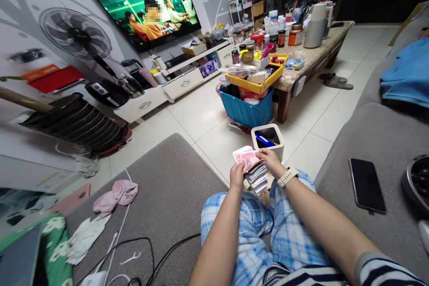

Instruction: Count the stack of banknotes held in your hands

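My left hand [237, 176] and my right hand [270, 161] hold a thick bundle of paper above my lap. Pink banknotes [246, 158] lie on top, with the fingers of my right hand pressing on their far edge. Below them, a wad of white slips and folded papers [258, 178] fans out, its lower part resting against my left hand's side. A beige smartwatch [287, 177] sits on my right wrist. Blue checked trousers [291, 232] cover my legs under the bundle.
A small white bin [268, 139] stands just beyond my hands. Farther off are a blue crate [244, 108] and a cluttered stone-topped table [311, 56]. A black phone [367, 185] lies on the grey sofa [378, 138] to my right. Cables and pink cloth [115, 193] lie to my left.
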The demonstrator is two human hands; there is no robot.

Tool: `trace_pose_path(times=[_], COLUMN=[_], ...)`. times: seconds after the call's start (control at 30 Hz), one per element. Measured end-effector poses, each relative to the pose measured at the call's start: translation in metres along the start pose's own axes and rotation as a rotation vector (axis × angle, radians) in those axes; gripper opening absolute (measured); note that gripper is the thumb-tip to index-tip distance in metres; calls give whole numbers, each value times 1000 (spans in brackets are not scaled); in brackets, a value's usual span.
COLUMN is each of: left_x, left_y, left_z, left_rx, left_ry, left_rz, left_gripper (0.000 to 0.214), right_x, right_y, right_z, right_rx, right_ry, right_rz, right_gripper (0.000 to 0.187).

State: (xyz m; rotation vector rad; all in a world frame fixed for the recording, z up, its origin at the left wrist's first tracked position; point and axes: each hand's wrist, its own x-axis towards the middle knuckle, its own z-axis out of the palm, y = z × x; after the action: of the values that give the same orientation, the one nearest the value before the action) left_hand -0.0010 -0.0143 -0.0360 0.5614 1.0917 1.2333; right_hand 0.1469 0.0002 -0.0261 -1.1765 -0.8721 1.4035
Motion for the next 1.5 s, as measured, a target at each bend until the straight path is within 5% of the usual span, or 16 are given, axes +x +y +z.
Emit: trace_pose_path(times=[0.3, 1.27, 1.5], left_x=[0, 2, -3], left_y=[0, 3, 6], left_z=[1, -2, 3], left_rx=[-64, 1, -28], left_ry=[117, 128, 75], left_rz=[-38, 40, 18], left_gripper=[32, 28, 35], right_x=[2, -8, -3], right_y=[4, -12, -5], right_z=[-1, 5, 2], right_rx=[5, 115, 88], right_ry=[23, -89, 26], right_rz=[-9, -15, -73], right_gripper=[34, 30, 35])
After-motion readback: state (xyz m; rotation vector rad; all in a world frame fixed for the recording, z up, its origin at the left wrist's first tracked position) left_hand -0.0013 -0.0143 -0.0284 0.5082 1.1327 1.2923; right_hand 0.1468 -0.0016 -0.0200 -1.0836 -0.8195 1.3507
